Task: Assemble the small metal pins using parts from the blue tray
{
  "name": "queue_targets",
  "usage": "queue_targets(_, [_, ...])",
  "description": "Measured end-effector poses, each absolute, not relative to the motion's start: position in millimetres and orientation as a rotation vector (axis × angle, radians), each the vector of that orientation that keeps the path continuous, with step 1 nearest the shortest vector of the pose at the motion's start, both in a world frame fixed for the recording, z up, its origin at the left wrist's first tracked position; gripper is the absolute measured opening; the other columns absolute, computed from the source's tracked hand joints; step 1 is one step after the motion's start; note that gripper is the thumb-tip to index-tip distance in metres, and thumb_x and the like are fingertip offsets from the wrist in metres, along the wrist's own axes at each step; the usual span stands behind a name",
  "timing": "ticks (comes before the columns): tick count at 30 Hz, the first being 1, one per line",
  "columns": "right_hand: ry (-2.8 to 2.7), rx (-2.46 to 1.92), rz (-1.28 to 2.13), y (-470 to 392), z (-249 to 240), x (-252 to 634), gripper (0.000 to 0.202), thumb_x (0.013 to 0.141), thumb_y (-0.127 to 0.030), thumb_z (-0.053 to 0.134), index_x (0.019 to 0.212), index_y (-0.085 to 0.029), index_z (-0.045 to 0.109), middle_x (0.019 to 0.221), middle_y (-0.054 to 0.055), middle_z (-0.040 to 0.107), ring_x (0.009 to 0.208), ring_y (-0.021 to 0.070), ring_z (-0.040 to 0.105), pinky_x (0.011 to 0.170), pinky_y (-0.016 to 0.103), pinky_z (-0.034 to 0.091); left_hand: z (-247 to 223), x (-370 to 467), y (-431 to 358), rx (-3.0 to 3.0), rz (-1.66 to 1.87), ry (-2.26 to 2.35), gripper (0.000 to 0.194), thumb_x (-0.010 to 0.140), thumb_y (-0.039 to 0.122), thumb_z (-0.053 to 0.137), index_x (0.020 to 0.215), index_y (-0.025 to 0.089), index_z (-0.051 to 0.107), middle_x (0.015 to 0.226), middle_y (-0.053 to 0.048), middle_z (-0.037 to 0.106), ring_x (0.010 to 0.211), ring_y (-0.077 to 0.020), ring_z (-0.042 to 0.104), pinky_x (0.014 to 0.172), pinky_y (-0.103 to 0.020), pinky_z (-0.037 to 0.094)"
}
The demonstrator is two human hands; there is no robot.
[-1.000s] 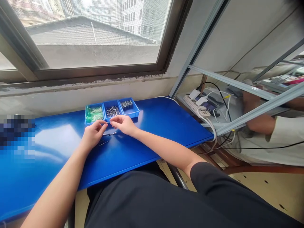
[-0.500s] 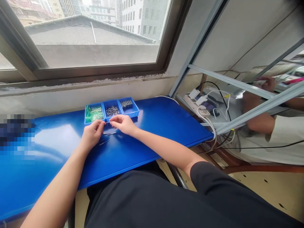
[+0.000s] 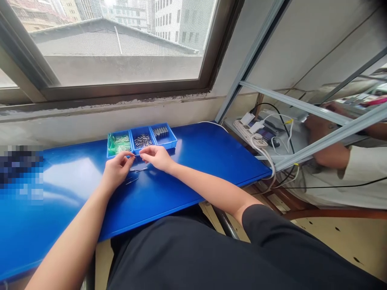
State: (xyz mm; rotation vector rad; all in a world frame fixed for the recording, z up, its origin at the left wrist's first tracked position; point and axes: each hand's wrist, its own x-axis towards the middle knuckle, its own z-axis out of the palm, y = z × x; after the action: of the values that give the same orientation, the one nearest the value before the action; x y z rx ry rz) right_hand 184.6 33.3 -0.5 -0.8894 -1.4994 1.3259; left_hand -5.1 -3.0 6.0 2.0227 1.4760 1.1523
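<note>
My left hand (image 3: 120, 166) and my right hand (image 3: 157, 158) face each other over the blue table, fingertips pinched. Between them runs a thin metal pin (image 3: 137, 155), one end in each pinch; its exact kind is too small to make out. Just beyond my fingers stands a blue three-part tray (image 3: 176, 143). Its left compartment holds a green bag (image 3: 111, 144) and pale thin pieces (image 3: 122, 139). Slim metal pins (image 3: 143, 140) fill the middle one, and short metal cylinders (image 3: 160, 131) stand in rows in the right one. Several thin metal pieces (image 3: 139, 170) lie on the table below my hands.
The blue table (image 3: 199, 161) runs along a wall under a window (image 3: 127, 48). A metal frame (image 3: 298, 105) rises at its right end. Past it are a power strip (image 3: 246, 131), cables and another person's arm (image 3: 329, 149). A blurred dark item (image 3: 19, 163) lies at left.
My hands stay almost in place, still holding the thin pin between them. The other person's arm at the right has shifted slightly.
</note>
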Motion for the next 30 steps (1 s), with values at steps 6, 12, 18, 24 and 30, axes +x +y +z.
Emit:
queue_targets(6, [-1.517,-0.885,1.318,33.7,-1.4,184.0,0.017,0.080,-0.024,0.070,0.093,-0.013,0.071,0.078,0.003,0.071,0.069,0.0129,0.067,0.071,0.029,0.059,5.8,-6.4,-0.8,2.049,1.073,1.544,0.032,0.091,0.047,0.052,0.087,0.018,0.065,0.056,0.003,0.054,0.051,-0.0111,0.046,0.053,-0.023,0.038])
queue_targets(12, [-1.498,-0.881,1.310,33.8,-1.3,183.5,0.016,0.080,-0.024,0.071,0.092,-0.014,0.071,0.077,0.003,0.071,0.068,0.0120,0.066,0.070,0.028,0.059,6.9,-4.5,-3.7,2.038,1.116,1.523,0.031,0.088,0.047,0.057,0.099,0.019,0.066,0.055,0.006,0.050,0.049,-0.0102,0.043,0.053,-0.023,0.037])
queue_targets(18, [-1.534,-0.896,1.294,33.4,-1.9,184.4,0.018,0.080,-0.025,0.071,0.094,-0.014,0.072,0.079,0.004,0.072,0.070,0.0127,0.067,0.069,0.028,0.058,6.9,-5.8,-2.4,2.053,1.109,1.527,0.030,0.089,0.046,0.055,0.095,0.019,0.066,0.054,0.005,0.051,0.048,-0.0105,0.043,0.053,-0.023,0.037])
queue_targets(24, [-1.588,-0.878,1.242,30.9,-2.1,183.6,0.020,0.081,-0.026,0.071,0.097,-0.014,0.073,0.088,0.006,0.074,0.079,0.0145,0.070,0.078,0.030,0.058,8.3,-6.2,-0.8,2.090,1.026,1.583,0.035,0.092,0.046,0.046,0.083,0.017,0.065,0.058,0.001,0.058,0.055,-0.0129,0.052,0.058,-0.024,0.041])
queue_targets(30, [-1.556,-0.905,1.238,31.7,-0.9,183.8,0.018,0.081,-0.025,0.070,0.095,-0.014,0.073,0.082,0.004,0.073,0.073,0.0136,0.068,0.072,0.029,0.057,9.7,-3.1,-4.8,2.043,1.106,1.519,0.031,0.088,0.046,0.057,0.099,0.019,0.065,0.054,0.006,0.048,0.048,-0.0104,0.043,0.052,-0.023,0.037])
